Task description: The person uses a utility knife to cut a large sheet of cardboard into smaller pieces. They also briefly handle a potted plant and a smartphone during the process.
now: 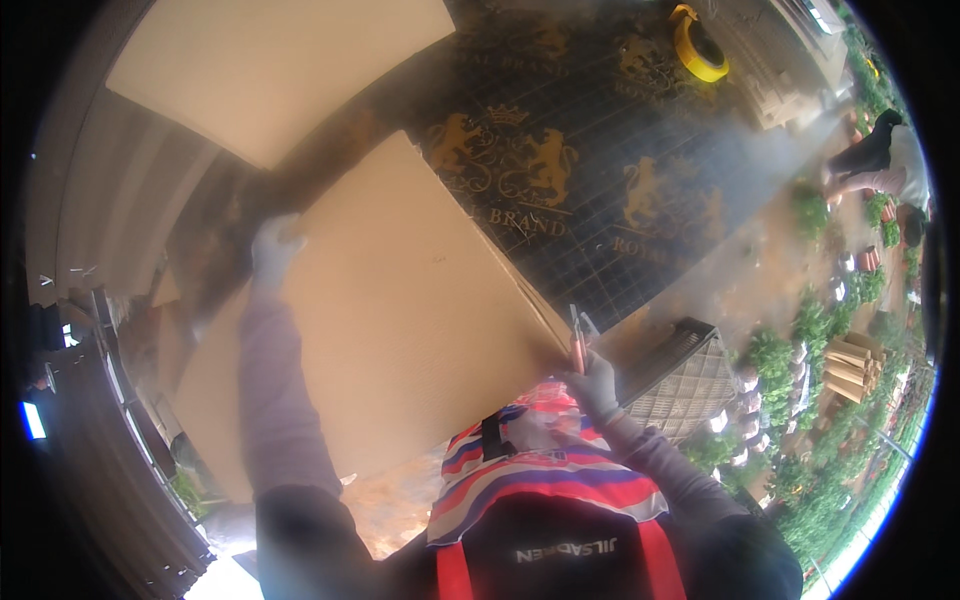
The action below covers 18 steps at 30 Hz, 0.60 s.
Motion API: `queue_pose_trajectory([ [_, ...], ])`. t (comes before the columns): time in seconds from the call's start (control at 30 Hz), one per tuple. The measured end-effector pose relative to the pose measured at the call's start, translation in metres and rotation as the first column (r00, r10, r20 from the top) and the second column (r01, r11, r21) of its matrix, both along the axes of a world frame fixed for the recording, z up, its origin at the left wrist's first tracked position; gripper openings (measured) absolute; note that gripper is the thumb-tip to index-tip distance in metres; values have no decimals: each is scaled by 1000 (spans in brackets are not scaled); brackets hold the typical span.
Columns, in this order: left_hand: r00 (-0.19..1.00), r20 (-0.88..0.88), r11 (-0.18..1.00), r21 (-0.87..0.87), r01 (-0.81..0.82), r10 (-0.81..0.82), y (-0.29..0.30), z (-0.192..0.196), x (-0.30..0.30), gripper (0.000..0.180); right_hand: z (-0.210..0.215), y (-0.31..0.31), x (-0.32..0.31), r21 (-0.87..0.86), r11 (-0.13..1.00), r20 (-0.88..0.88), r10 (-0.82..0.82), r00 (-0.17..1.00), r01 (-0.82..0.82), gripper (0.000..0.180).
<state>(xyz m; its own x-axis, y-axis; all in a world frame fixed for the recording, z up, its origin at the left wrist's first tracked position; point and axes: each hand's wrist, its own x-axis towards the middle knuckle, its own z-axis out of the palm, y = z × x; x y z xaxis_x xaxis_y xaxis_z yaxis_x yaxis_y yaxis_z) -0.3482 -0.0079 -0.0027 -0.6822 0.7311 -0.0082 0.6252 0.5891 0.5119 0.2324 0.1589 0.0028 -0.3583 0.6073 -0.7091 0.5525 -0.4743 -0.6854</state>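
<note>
A large brown flattened cardboard box [400, 310] lies in front of me, tilted, with layered edges along its right side. My left hand [275, 247], in a pale glove, is closed on its upper left edge; the fingers are partly blurred. My right hand [596, 388], also gloved, is beside the box's right corner. It is closed round a red-handled hand tool [577, 345] whose metal tips point up and away from me. Whether this hand also touches the cardboard, I cannot tell.
Beneath is a dark table cover [610, 150] with gold lion prints. Another cardboard sheet [280, 70] lies far left, and a yellow tape roll [698, 50] far right. A dark lattice crate [680, 375] stands right of my hand. Potted plants [810, 470] and another person [885, 165] are further right.
</note>
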Motion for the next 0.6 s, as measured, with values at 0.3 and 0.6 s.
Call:
queue_pose_trajectory([
  [0.3, 989, 76, 961, -236, 144, -130, 16, -1, -23, 68, -8, -1, 4, 43, 999, -11, -11, 1000, 11, 27],
  [0.6, 895, 447, 919, -348, 185, -11, 27, 14, -28, 44, -8, -32, 18, -422, 891, -232, -286, 930, 168, 46],
])
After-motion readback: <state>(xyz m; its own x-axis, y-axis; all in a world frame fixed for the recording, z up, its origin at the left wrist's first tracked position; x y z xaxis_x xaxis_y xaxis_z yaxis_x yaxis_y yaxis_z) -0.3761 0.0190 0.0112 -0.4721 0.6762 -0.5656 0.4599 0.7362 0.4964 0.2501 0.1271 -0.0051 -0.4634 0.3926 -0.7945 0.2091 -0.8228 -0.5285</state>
